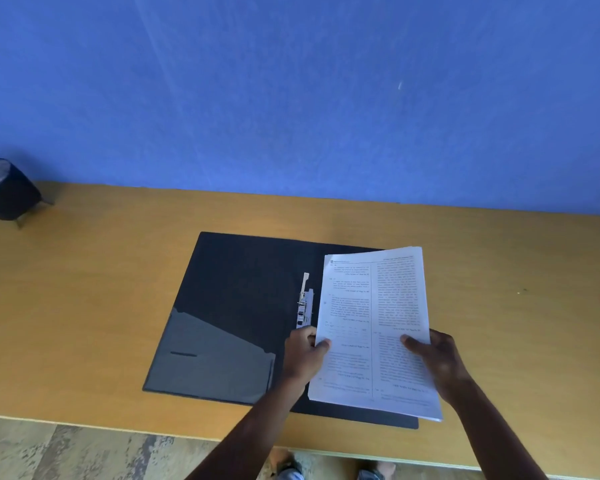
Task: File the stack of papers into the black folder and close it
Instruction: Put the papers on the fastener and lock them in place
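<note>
The black folder [236, 296] lies open on the wooden table, its left flap bearing a clear pocket. A metal clip [305, 306] stands raised along the spine. A stack of printed white papers [371, 306] is held over the folder's right half, covering most of it. My left hand [303, 355] grips the stack's left edge, thumb on top. On the stack's right edge is my right hand [437, 362], with its thumb on the page. The papers' left edge sits just right of the clip.
The tan wooden table [101, 289] runs against a blue wall. A dark round container [6, 188] sits at the far left of the table. The table's front edge [118, 427] is near, with patterned floor and my feet below it.
</note>
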A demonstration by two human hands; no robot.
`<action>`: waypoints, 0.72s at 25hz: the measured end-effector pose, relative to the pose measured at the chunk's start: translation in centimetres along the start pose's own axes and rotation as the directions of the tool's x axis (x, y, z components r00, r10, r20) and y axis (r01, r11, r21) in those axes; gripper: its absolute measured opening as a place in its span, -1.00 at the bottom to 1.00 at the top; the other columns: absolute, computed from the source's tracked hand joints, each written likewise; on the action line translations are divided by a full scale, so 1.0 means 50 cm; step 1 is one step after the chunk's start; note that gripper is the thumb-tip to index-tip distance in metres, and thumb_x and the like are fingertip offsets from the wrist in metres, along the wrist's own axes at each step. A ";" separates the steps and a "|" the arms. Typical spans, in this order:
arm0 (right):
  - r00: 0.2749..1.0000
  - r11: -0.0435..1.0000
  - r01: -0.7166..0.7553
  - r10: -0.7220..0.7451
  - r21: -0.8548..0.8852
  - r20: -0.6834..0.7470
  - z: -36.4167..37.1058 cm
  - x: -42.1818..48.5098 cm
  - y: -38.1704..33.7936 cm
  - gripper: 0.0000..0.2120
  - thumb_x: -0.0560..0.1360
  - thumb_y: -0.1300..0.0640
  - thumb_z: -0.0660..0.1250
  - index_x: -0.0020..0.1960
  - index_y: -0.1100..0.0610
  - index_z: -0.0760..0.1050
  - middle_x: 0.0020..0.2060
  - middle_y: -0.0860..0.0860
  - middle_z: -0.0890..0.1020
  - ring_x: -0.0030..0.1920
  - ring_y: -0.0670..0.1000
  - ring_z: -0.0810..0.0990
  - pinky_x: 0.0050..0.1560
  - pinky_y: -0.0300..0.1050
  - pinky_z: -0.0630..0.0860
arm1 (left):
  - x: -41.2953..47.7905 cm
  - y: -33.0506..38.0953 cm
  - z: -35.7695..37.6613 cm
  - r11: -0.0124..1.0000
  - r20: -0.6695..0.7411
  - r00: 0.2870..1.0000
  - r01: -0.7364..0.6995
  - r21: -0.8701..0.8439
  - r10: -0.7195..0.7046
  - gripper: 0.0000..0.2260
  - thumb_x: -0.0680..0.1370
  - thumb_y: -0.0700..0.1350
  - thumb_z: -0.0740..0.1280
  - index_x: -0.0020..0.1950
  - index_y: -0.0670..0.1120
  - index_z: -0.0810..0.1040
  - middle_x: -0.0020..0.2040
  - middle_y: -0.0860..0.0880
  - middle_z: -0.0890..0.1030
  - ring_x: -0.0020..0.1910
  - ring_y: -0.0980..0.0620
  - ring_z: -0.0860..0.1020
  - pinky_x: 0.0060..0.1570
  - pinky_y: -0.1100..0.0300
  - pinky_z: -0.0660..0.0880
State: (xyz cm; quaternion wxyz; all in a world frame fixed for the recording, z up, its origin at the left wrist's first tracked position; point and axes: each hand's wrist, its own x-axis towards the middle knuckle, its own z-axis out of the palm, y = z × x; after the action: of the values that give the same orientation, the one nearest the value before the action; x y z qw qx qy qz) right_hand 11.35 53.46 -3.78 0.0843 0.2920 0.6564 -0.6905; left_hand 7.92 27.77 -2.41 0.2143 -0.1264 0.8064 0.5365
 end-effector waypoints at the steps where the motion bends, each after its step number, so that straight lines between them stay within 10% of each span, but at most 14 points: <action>1: 1.000 1.000 0.002 -0.002 0.008 0.005 0.000 0.002 0.006 -0.91 0.51 0.36 0.44 0.01 0.35 0.67 -0.07 0.26 0.77 -0.13 0.29 0.76 -0.15 0.11 0.69 | 0.001 0.003 -0.001 0.999 -0.007 1.000 -0.006 0.033 0.006 -0.88 0.54 -0.23 0.41 -0.11 -0.29 0.62 -0.30 -0.13 0.65 -0.36 0.06 0.54 -0.36 0.33 0.41; 4: 1.000 0.997 0.014 -0.015 0.071 0.023 -0.004 0.011 0.020 -0.92 0.51 0.35 0.44 -0.03 0.35 0.69 -0.06 0.27 0.76 -0.11 0.32 0.75 -0.14 0.13 0.68 | 0.012 0.012 -0.018 0.987 -0.077 0.997 -0.013 0.161 0.026 -0.80 0.51 -0.17 0.39 -0.29 -0.19 0.48 -0.46 -0.06 0.46 -0.44 -0.05 0.39 -0.37 0.19 0.34; 10: 0.998 0.997 0.035 -0.038 0.072 0.046 0.000 0.041 0.013 -0.89 0.51 0.37 0.43 0.01 0.39 0.67 -0.05 0.26 0.76 -0.10 0.28 0.76 -0.10 0.17 0.71 | 0.107 0.063 -0.138 0.934 -0.262 0.956 -0.032 0.356 0.133 -0.77 0.53 -0.28 0.28 0.10 -0.14 0.67 0.00 -0.13 0.73 0.04 -0.19 0.65 0.03 0.00 0.57; 18: 0.996 0.998 0.056 -0.058 0.043 0.067 0.032 0.058 0.003 -0.91 0.55 0.38 0.39 0.01 0.38 0.66 -0.13 0.16 0.77 -0.19 0.15 0.78 -0.24 -0.03 0.71 | 0.220 0.085 -0.140 0.788 0.057 0.957 -0.267 0.555 0.284 -0.68 0.64 -0.16 0.29 0.40 -0.15 0.54 0.21 -0.22 0.55 0.17 -0.19 0.58 0.15 -0.12 0.53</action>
State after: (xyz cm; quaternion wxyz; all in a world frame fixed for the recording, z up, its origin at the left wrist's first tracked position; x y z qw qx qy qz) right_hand 8.58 52.72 -5.46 0.0808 0.2512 0.6469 -0.7154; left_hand -5.03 23.29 -1.95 0.1495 0.0527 0.9402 0.3016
